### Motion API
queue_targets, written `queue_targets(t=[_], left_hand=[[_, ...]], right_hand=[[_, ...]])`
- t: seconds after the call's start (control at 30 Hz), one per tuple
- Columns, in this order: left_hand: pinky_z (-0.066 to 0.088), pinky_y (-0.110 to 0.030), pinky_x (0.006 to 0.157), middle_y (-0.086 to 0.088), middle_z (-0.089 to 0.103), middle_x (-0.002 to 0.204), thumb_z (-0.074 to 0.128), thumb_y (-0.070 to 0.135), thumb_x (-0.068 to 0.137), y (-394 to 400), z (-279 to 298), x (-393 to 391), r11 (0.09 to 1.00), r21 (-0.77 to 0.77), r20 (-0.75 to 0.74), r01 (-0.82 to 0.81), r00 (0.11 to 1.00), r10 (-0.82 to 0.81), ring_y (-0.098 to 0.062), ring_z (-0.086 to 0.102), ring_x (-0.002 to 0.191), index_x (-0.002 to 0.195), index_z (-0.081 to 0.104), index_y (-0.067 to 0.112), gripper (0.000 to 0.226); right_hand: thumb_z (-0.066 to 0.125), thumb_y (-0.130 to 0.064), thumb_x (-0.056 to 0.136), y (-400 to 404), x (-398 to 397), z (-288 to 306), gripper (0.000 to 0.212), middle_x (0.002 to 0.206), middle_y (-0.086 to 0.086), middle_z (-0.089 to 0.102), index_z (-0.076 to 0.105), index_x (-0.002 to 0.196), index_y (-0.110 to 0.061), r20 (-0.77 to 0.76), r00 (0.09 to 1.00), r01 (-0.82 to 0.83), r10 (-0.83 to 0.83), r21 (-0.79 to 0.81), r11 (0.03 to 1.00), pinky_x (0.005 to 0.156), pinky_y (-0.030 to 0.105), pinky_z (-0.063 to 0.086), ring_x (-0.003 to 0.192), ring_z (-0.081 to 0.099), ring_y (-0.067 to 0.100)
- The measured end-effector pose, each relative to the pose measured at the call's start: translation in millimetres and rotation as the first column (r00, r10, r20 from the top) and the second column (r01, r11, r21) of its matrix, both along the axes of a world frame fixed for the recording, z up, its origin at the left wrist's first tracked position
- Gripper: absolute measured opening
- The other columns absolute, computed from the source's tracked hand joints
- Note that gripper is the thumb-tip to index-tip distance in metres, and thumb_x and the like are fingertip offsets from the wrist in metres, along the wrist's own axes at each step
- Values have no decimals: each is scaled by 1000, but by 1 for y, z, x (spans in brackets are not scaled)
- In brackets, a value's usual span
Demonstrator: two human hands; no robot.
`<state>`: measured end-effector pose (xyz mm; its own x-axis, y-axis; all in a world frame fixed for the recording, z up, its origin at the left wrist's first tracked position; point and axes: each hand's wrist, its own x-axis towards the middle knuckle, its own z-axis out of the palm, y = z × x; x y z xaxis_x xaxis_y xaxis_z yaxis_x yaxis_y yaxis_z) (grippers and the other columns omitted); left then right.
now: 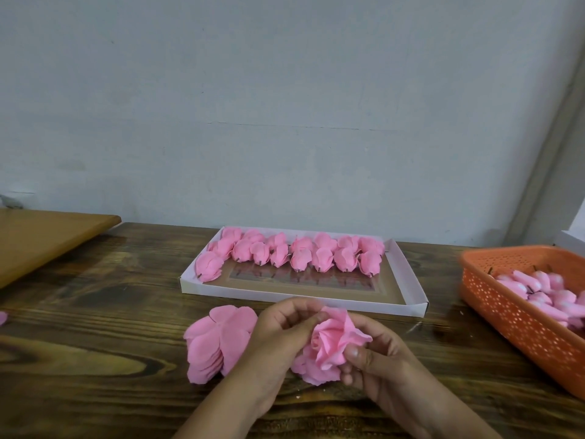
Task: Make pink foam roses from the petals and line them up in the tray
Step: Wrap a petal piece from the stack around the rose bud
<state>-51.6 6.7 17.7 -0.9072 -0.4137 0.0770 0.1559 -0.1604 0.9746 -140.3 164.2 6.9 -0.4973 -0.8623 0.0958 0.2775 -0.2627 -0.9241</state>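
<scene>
A pink foam rose (330,342) is held just above the wooden table between both hands. My left hand (281,337) pinches its upper petals from the left with thumb and fingers. My right hand (376,359) grips its base and right side with curled fingers. A stack of flat pink petal pieces (218,340) lies to the left, partly behind my left hand. Behind the hands, the white tray (408,280) holds several finished pink roses (291,253) in two rows along its far side.
An orange perforated basket (519,324) with several pink rose buds stands at the right edge. A lighter wooden board (47,236) lies at the far left. A small pink scrap (2,318) sits at the left edge. A grey wall rises behind the table.
</scene>
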Motion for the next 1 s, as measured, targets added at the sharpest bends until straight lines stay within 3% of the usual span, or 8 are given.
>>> queue_targets(t=[0.1,0.3,0.43,0.53,0.63,0.73,0.87,1.0], left_hand=[[55,-26,63,-7,77,103,76,22,82,1,1,2,998,-62,17,25,1000,-24,-20,73,88,93,78,24,12],[56,-23,66,-3,72,117,55,2,100,-1,8,10,970,-209,17,122,993,-121,-19,74,96,104,78,27,34],[53,-20,62,-2,76,96,65,10,96,-2,6,7,973,-225,1,48,999,-49,-11,72,83,88,78,22,20],[53,-22,70,0,76,92,68,24,95,-3,3,5,969,-245,-16,39,999,-44,-13,70,87,86,78,24,13],[52,-21,74,5,76,92,65,58,80,-3,1,4,963,-263,-19,63,997,-70,-10,70,89,90,77,29,33],[55,-21,79,15,72,108,71,78,69,-4,-6,4,930,-355,-1,98,994,-105,-2,68,100,107,70,44,51],[58,-26,89,23,63,122,84,66,66,-3,-14,3,886,-450,6,113,992,-124,-3,65,113,125,56,56,66],[58,-33,92,16,65,122,81,57,75,2,-16,0,863,-506,-80,-4,996,-42,-8,65,115,118,62,53,47]], right_hand=[[77,-6,75,0,1,0,57,93,15,69,63,130,-10,4,1000,7,-7,23,1000,62,28,54,65,60,19],[73,-8,85,2,1,7,56,96,2,72,56,137,-20,-4,993,-118,118,-7,993,66,26,53,68,61,13],[81,-11,78,3,-1,4,54,80,12,65,63,128,-17,32,995,-99,98,10,995,63,29,53,65,60,17],[91,-15,66,2,-2,-1,55,77,16,62,69,117,-11,74,996,-44,43,11,999,60,29,55,62,59,19],[92,-14,63,-1,-3,-2,56,80,18,64,70,113,-3,86,995,44,-44,5,999,60,29,56,62,60,19],[84,-15,67,-2,-2,-2,43,80,16,68,73,109,-12,-10,990,142,-142,40,989,63,31,57,65,62,20],[73,-9,76,-3,1,-2,35,103,21,74,72,108,-21,-199,958,223,-207,62,973,75,42,58,84,70,31],[78,-1,79,-6,5,-2,33,102,23,74,73,109,-12,-284,924,267,-256,0,964,71,38,57,86,70,32]])
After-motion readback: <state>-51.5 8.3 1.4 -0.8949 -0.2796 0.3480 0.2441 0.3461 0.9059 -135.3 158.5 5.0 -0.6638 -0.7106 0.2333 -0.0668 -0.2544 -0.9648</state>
